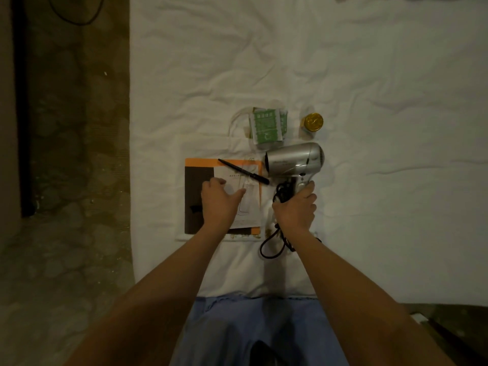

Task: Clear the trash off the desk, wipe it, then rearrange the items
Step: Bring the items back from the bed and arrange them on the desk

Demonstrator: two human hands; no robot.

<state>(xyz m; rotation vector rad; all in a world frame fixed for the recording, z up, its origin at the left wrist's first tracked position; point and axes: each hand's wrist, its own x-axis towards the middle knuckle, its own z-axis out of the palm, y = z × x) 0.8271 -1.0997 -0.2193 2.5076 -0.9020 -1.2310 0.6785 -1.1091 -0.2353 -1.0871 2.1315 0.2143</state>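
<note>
A silver hair dryer (295, 159) lies on the white sheet, nozzle pointing left. My right hand (297, 207) grips its handle together with a bunch of the black cord (272, 244), which loops down towards me. My left hand (220, 199) rests on a stack of papers: an orange folder (200, 162), a dark sheet (194, 196) and a white paper (232, 175). A clear plastic item (247, 191) lies by my left thumb. A black pen (243, 171) lies slanted across the top of the stack.
A green and white packet (266, 126) in a clear bag with white cord sits behind the papers. A gold-lidded jar (312, 123) stands to its right. The white sheet (369, 75) spreads far and right. Patterned carpet (74, 154) runs along the left.
</note>
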